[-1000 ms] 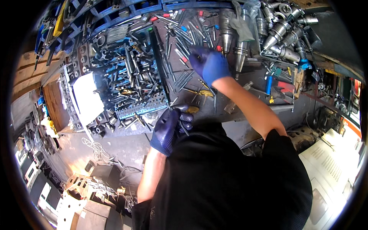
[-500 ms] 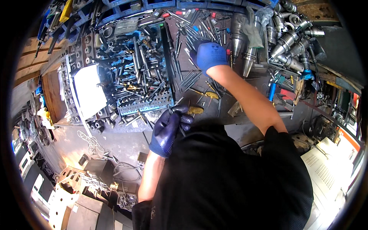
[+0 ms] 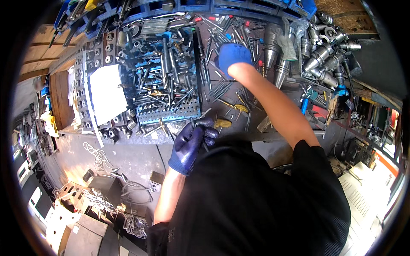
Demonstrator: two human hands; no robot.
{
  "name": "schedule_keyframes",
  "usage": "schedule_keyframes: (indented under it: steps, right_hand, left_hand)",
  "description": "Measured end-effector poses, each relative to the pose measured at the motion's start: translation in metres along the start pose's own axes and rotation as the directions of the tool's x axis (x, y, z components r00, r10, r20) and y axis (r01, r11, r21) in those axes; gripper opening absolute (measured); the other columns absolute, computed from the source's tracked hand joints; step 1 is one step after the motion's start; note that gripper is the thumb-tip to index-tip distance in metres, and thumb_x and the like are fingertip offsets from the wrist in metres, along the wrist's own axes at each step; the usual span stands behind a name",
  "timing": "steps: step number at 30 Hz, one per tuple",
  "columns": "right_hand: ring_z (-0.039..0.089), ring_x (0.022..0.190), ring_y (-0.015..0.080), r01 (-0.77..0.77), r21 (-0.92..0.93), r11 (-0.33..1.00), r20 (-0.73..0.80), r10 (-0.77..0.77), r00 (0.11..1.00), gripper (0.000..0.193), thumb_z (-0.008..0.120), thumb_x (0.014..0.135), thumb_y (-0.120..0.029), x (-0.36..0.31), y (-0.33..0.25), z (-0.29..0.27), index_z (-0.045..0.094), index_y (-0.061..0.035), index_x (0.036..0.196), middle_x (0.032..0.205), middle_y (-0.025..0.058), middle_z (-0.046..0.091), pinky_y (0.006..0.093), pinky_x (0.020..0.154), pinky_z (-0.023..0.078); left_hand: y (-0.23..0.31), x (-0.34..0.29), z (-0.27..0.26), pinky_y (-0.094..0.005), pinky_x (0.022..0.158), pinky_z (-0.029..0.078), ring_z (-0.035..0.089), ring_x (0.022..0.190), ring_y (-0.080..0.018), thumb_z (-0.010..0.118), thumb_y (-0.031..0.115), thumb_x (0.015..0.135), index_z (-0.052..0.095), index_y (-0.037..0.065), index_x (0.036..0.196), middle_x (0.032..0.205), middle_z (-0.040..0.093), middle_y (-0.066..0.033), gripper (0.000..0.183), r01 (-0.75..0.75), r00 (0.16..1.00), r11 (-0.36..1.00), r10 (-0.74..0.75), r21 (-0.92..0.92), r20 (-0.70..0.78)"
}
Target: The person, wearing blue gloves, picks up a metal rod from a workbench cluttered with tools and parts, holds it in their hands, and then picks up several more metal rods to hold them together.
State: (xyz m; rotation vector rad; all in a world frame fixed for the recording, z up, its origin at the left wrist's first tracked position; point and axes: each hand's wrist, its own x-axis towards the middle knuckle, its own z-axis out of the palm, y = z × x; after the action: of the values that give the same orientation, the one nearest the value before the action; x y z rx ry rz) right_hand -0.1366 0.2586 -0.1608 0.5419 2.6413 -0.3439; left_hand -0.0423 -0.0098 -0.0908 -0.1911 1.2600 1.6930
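Observation:
My left hand [image 3: 191, 143], in a dark purple-blue coated glove, is closed near the bench's front edge. Its curled fingers grip a slender dark metal rod, perhaps a cutting tool; part of it is hidden by the hand. Farther off, my right hand [image 3: 235, 57] wears a blue glove and reaches over the loose cutting tools strewn across the bench. Only its back shows, so its fingers and anything in them are hidden. Several slim metal shanks [image 3: 220, 90] lie side by side just nearer than it. Yellow-handled tools [image 3: 241, 108] and a yellowish piece [image 3: 223, 123] lie between the hands.
Left of my right hand, a blue perforated rack [image 3: 168, 113] holds heaped cutters, beside a white sheet [image 3: 108, 92]. Large tapered tool holders [image 3: 320, 57] crowd the right. Blue bins [image 3: 194, 6] line the back. A cable [image 3: 97, 157] lies at the lower left.
The bench appears shifted rightward as my view turns slightly. Relative to the tools, my right hand has moved a little left. My left hand keeps its grip on the rod.

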Motion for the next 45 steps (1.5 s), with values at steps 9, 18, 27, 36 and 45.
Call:
schedule_keyframes:
  steps: [9, 18, 27, 36, 45]
  right_hand:
    - [0.069, 0.098, 0.0379, -0.090, 0.106, 0.990, 0.059, 0.084, 0.995, 0.037, 0.070, 0.077, -0.032, 0.013, 0.001, -0.016, 0.074, -0.0059, 0.103, 0.105, 0.0222, 0.070, 0.0428, 0.085, 0.055]
    - [0.064, 0.071, 0.0109, 0.016, 0.943, 0.331, 0.103, -0.340, 0.935, 0.033, 0.077, 0.078, -0.011, -0.090, 0.006, -0.057, 0.067, 0.0017, 0.108, 0.086, 0.0051, 0.070, 0.0263, 0.064, 0.052]
    - [0.067, 0.084, 0.0132, 0.041, 0.999, 0.020, -0.018, -0.654, 0.756, 0.040, 0.074, 0.075, -0.011, -0.117, -0.016, -0.028, 0.067, 0.0019, 0.113, 0.098, 0.0070, 0.070, 0.0271, 0.074, 0.054]
    - [0.065, 0.087, 0.0124, 0.006, 0.998, 0.069, 0.044, -0.698, 0.714, 0.043, 0.073, 0.079, -0.013, -0.142, -0.042, -0.057, 0.065, 0.0023, 0.118, 0.102, 0.0065, 0.070, 0.0276, 0.076, 0.053]
    - [0.066, 0.086, 0.0119, -0.041, 0.989, 0.140, 0.127, -0.683, 0.719, 0.037, 0.074, 0.086, -0.011, -0.160, -0.059, -0.079, 0.065, -0.0001, 0.121, 0.105, 0.0096, 0.071, 0.0283, 0.074, 0.056]
  left_hand:
    - [0.001, -0.007, -0.003, -0.0274, 0.080, 0.051, 0.063, 0.087, -0.0133, 0.046, 0.018, 0.105, 0.057, -0.003, 0.127, 0.098, 0.069, -0.0096, 0.032, -0.064, 0.998, 0.994, 0.064, -0.085, 0.002]
    - [0.009, -0.012, 0.007, -0.0222, 0.072, 0.048, 0.061, 0.086, -0.0087, 0.049, 0.020, 0.105, 0.061, 0.000, 0.124, 0.103, 0.069, -0.0076, 0.030, -0.151, 0.978, 0.982, 0.132, -0.114, -0.162]
    - [0.043, -0.037, 0.034, -0.0187, 0.061, 0.047, 0.063, 0.069, -0.0083, 0.060, 0.018, 0.098, 0.064, -0.001, 0.120, 0.093, 0.072, -0.0088, 0.029, -0.132, 0.985, 0.985, 0.118, -0.107, -0.128]
    - [0.043, -0.057, 0.025, -0.0233, 0.061, 0.051, 0.062, 0.067, -0.0103, 0.061, 0.003, 0.091, 0.066, -0.002, 0.112, 0.092, 0.071, -0.0111, 0.022, -0.153, 0.972, 0.987, 0.142, -0.046, -0.185]
    - [0.038, -0.069, 0.019, -0.0223, 0.064, 0.051, 0.061, 0.070, -0.0088, 0.061, 0.000, 0.091, 0.066, -0.004, 0.111, 0.092, 0.072, -0.0100, 0.021, -0.251, 0.949, 0.967, 0.234, -0.054, -0.213]
